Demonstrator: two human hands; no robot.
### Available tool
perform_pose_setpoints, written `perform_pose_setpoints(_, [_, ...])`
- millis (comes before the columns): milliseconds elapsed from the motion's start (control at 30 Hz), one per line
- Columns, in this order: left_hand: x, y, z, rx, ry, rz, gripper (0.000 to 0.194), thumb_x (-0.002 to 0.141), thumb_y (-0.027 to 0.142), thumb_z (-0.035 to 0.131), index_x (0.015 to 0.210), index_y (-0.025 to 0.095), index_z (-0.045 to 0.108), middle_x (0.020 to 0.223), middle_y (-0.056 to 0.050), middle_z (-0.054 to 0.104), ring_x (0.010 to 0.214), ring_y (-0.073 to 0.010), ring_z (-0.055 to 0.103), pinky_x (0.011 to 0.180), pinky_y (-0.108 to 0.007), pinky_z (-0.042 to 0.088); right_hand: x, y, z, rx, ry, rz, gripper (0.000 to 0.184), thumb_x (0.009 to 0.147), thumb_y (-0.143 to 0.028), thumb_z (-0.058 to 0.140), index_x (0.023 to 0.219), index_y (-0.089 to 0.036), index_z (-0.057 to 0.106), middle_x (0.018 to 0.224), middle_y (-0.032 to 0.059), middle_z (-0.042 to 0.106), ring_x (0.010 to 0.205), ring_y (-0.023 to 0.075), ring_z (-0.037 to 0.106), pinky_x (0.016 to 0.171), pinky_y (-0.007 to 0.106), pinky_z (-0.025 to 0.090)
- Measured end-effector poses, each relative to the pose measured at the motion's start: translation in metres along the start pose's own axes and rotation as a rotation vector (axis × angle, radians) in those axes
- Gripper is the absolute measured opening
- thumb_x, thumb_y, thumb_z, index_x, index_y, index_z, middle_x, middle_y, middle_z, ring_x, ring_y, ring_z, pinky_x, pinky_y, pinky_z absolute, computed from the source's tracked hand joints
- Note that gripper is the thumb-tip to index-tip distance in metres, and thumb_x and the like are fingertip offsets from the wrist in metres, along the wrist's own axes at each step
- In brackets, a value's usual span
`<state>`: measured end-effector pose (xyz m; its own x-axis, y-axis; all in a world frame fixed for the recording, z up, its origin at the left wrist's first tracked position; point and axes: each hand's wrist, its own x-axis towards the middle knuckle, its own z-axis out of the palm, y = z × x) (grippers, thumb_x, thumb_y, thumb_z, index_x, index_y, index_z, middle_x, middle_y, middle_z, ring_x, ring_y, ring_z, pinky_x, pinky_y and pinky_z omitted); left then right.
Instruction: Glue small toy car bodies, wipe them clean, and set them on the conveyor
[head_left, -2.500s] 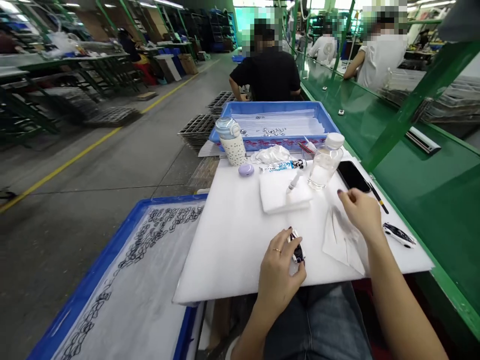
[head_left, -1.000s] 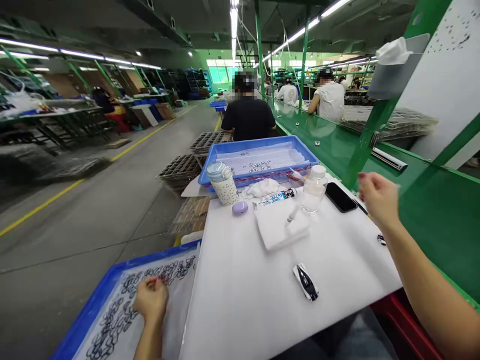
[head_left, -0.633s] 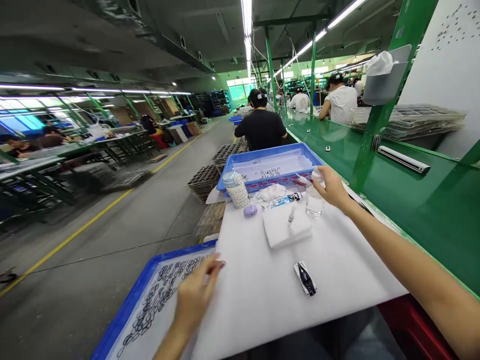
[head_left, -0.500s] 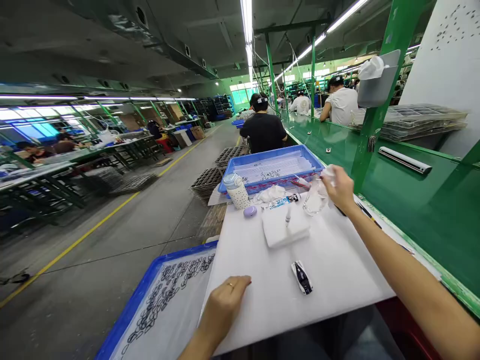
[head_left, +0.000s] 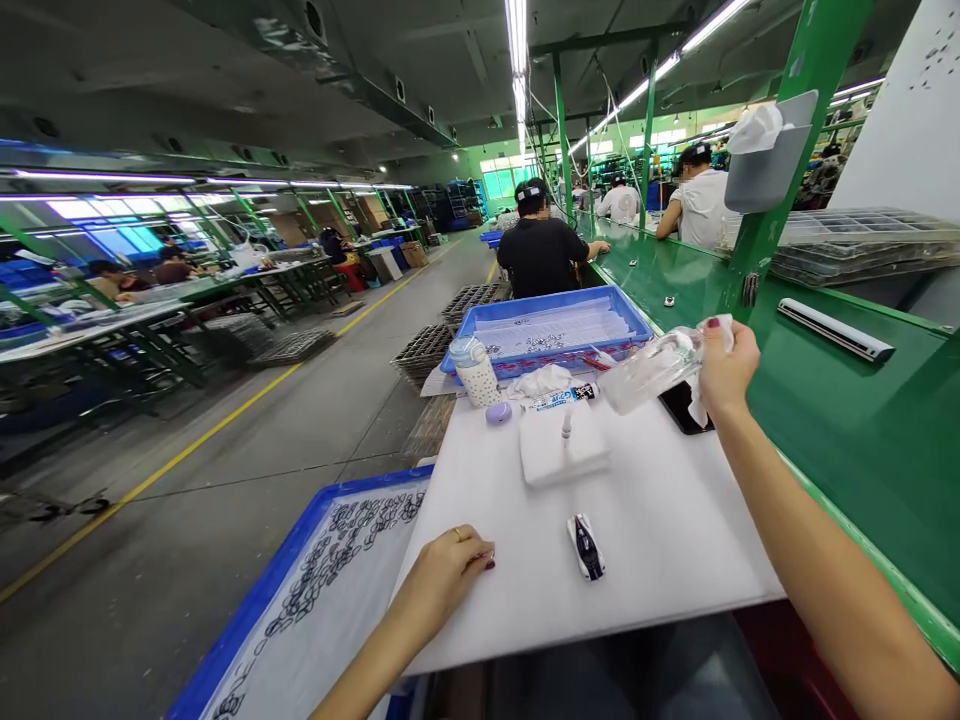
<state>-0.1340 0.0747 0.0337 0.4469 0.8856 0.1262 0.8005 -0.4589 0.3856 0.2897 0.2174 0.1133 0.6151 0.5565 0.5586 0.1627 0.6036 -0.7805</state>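
My right hand (head_left: 729, 368) is closed around a white tissue (head_left: 700, 400) and the neck end of a clear bottle (head_left: 649, 372). The bottle is tilted almost onto its side, its base pointing left above the white foam-topped table (head_left: 660, 530). Near the table's left edge rests my left hand (head_left: 450, 570), its fingers curled together; whatever they may pinch is too small to make out. To its right lies a small white and black toy car (head_left: 586, 548). Behind the car, a small upright nozzle-like piece (head_left: 567, 425) stands on a white foam block (head_left: 555, 455).
A blue tray (head_left: 555, 305) with small parts stands at the back, beside a dotted cup (head_left: 475, 372), a purple case (head_left: 499, 413) and a glue tube (head_left: 559, 398). A dark phone (head_left: 684, 408) lies under the bottle. Another blue-rimmed tray (head_left: 255, 590) holds black rings; a green conveyor (head_left: 840, 440) runs right.
My right hand has lifted and tipped the clear bottle, drawing it right, and the phone now shows below. My left hand stays near the table's left edge. The head view has turned slightly left.
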Motion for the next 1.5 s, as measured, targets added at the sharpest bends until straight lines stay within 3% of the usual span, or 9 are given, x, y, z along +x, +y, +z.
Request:
perform_pose_setpoints(100, [-0.003, -0.001, 0.006, 0.073, 0.032, 0.027, 0.021, 0.086, 0.013, 0.058, 0.086, 0.023, 0.076, 0.081, -0.003, 0.072, 0.073, -0.0182, 0.070, 0.067, -0.027, 0.055, -0.013, -0.015, 0.017, -0.167, -0.151, -0.127, 0.046, 0.067, -0.048, 0.078, 0.097, -0.020, 0.058, 0.105, 0.0135, 0.064, 0.103, 0.0289, 0.057, 0.098, 0.045, 0.044])
perform_pose_setpoints(233, [-0.009, -0.008, 0.013, 0.143, 0.177, 0.194, 0.024, 0.087, 0.010, 0.054, 0.090, 0.022, 0.074, 0.084, -0.003, 0.073, 0.076, -0.0193, 0.070, 0.067, -0.028, 0.056, -0.035, -0.015, 0.033, -0.365, -0.481, -0.236, 0.038, 0.074, -0.052, 0.069, 0.092, -0.021, 0.057, 0.109, 0.0153, 0.066, 0.104, 0.0322, 0.060, 0.091, 0.046, 0.047])
perform_pose_setpoints(400, [-0.017, 0.000, 0.011, -0.005, 0.356, 0.276, 0.022, 0.090, 0.014, 0.056, 0.100, 0.024, 0.072, 0.088, -0.003, 0.075, 0.078, -0.0181, 0.070, 0.073, -0.029, 0.058, -0.012, -0.021, 0.038, -0.290, -0.366, -0.115, 0.032, 0.088, -0.052, 0.050, 0.074, -0.023, 0.045, 0.082, 0.0072, 0.064, 0.080, 0.0218, 0.062, 0.075, 0.037, 0.050])
perform_pose_setpoints(533, [-0.016, 0.044, 0.022, -0.559, 0.533, -0.013, 0.013, 0.082, 0.017, 0.069, 0.092, 0.024, 0.073, 0.086, -0.002, 0.075, 0.077, -0.0163, 0.070, 0.075, -0.026, 0.059, -0.017, -0.066, 0.023, -0.044, -0.288, 0.023, 0.034, 0.095, -0.045, 0.030, 0.068, -0.026, 0.027, 0.055, -0.0028, 0.042, 0.047, 0.0127, 0.046, 0.056, 0.031, 0.048])
perform_pose_setpoints(633, [-0.004, 0.091, 0.040, -1.204, 0.576, -0.260, 0.014, 0.076, 0.029, 0.079, 0.087, 0.021, 0.074, 0.083, -0.003, 0.076, 0.078, -0.0157, 0.072, 0.076, -0.025, 0.060, -0.072, -0.101, 0.002, 0.217, -0.571, 0.248, 0.032, 0.092, -0.045, 0.054, 0.070, -0.024, 0.041, 0.046, -0.0092, 0.028, 0.036, 0.0082, 0.025, 0.040, 0.024, 0.033])
perform_pose_setpoints(833, [0.022, 0.137, 0.069, -1.999, 0.260, -0.467, 0.032, 0.059, 0.039, 0.092, 0.076, 0.017, 0.077, 0.074, -0.004, 0.074, 0.063, -0.0078, 0.067, 0.062, -0.013, 0.054, -0.190, -0.099, -0.037, -0.193, -0.774, 0.257, 0.019, 0.089, -0.034, 0.066, 0.077, -0.020, 0.065, 0.056, -0.0013, 0.057, 0.046, 0.0111, 0.050, 0.041, 0.023, 0.038])
perform_pose_setpoints(1000, [0.016, 0.132, 0.075, -2.061, 0.251, -0.482, 0.029, 0.059, 0.037, 0.092, 0.077, 0.019, 0.079, 0.073, -0.004, 0.075, 0.063, -0.0091, 0.068, 0.062, -0.016, 0.054, -0.223, -0.083, -0.032, -0.198, -0.789, 0.046, 0.013, 0.090, -0.016, 0.060, 0.089, -0.023, 0.071, 0.074, 0.0025, 0.068, 0.063, 0.0160, 0.064, 0.053, 0.027, 0.052])
perform_pose_setpoints(1233, [0.014, 0.137, 0.077, -1.971, 0.343, -0.536, 0.029, 0.055, 0.037, 0.094, 0.074, 0.021, 0.080, 0.073, -0.004, 0.076, 0.065, -0.0118, 0.068, 0.064, -0.020, 0.055, -0.227, -0.098, -0.022, -0.390, -0.874, -0.457, 0.017, 0.086, -0.012, 0.061, 0.099, -0.022, 0.068, 0.091, 0.0080, 0.063, 0.064, 0.0137, 0.062, 0.048, 0.025, 0.052])
perform_pose_setpoints(1500, [0.014, 0.140, 0.076, -1.914, 0.359, -0.515, 0.029, 0.054, 0.039, 0.094, 0.071, 0.021, 0.079, 0.068, -0.004, 0.075, 0.062, -0.0123, 0.067, 0.065, -0.023, 0.057, -0.217, -0.103, -0.025, -0.470, -0.942, -0.524, 0.016, 0.089, -0.015, 0.060, 0.104, -0.020, 0.064, 0.101, 0.0102, 0.063, 0.068, 0.0127, 0.062, 0.057, 0.025, 0.055])
